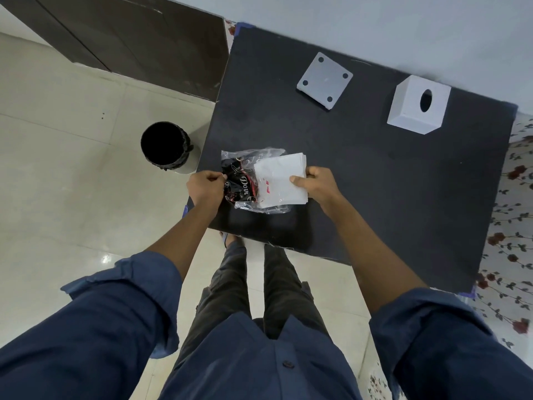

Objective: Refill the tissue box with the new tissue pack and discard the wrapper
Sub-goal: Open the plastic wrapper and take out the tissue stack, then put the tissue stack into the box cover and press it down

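Observation:
A stack of white tissues (pixel 284 180) lies near the front left of the black table (pixel 375 183), half out of its clear plastic wrapper (pixel 242 183) with black and red print. My left hand (pixel 206 187) pinches the wrapper's left end. The tissue stack's right edge is gripped by my right hand (pixel 315 184), thumb on top. The white tissue box cover (pixel 418 103) with an oval slot stands at the back right. Its flat white base plate (pixel 324 80) with dark corner dots lies at the back middle.
A round bin (pixel 165 147) with a black liner stands on the tiled floor just left of the table. A dark wooden door is behind it. A floral cloth (pixel 513 241) lies to the table's right. My legs are at the table's front edge.

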